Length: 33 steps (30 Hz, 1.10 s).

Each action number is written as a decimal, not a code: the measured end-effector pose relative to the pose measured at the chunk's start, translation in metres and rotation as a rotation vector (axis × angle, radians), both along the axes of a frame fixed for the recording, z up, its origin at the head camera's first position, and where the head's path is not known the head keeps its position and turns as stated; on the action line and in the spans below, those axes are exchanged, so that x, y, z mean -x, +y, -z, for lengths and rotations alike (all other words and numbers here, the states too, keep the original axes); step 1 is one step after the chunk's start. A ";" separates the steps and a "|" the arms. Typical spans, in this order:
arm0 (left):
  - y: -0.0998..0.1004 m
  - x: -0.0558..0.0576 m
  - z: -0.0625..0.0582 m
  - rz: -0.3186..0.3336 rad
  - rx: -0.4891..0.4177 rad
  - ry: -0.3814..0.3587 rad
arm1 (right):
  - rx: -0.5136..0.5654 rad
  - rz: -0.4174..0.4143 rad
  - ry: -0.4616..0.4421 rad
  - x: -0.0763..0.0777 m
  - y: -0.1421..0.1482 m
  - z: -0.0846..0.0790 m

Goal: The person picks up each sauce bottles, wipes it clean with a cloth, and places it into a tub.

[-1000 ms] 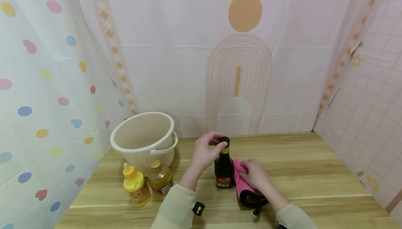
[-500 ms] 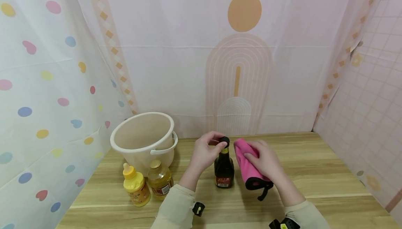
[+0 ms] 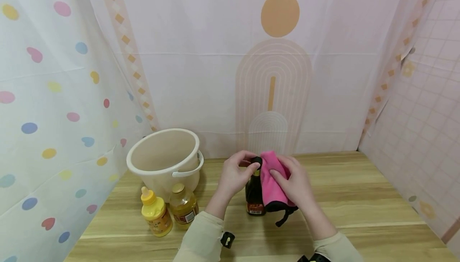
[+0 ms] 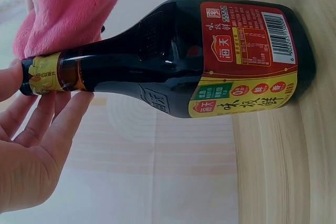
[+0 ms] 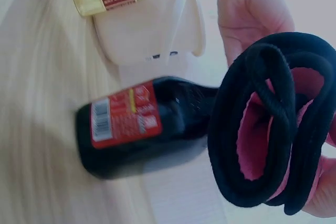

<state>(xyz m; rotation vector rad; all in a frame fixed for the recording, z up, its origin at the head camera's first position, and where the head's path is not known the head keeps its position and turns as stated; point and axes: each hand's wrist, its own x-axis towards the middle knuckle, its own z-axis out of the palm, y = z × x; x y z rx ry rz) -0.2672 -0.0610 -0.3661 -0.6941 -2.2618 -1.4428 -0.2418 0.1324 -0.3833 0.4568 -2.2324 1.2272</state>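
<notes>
A dark soy sauce bottle (image 3: 254,194) with a red and yellow label stands upright on the wooden table. My left hand (image 3: 230,177) pinches its black cap between thumb and fingers; in the left wrist view the fingertips lie along the yellow-banded neck. In my right hand (image 3: 299,182) is a folded pink cloth (image 3: 270,186) with a black edge and a hanging black loop. The cloth lies against the right side of the bottle's neck and shoulder, off the tabletop. From the right wrist, the cloth's folded black end (image 5: 231,182) hides much of that hand.
To the left stands a cream bucket (image 3: 152,179) with its handle lowered toward the right. In front of it are a yellow squeeze bottle (image 3: 157,216) and a clear bottle of golden liquid (image 3: 183,206). Patterned curtains (image 3: 201,74) rise behind the table and at both sides.
My right hand has lifted the pink cloth from low beside the bottle, first away to the right, then left against the neck. The left hand and the bottle have stayed put.
</notes>
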 end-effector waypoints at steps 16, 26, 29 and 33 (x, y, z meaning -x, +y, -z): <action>0.003 -0.003 -0.001 -0.020 0.003 -0.009 | -0.012 0.031 -0.042 -0.001 -0.011 0.024; 0.003 -0.002 0.000 -0.026 0.007 0.000 | -0.097 0.061 -0.118 0.001 -0.007 0.041; 0.003 -0.002 0.000 -0.026 0.007 0.000 | -0.108 0.068 -0.138 0.002 -0.006 0.045; 0.003 -0.003 -0.001 -0.027 0.003 -0.006 | -0.110 0.074 -0.149 0.002 -0.004 0.048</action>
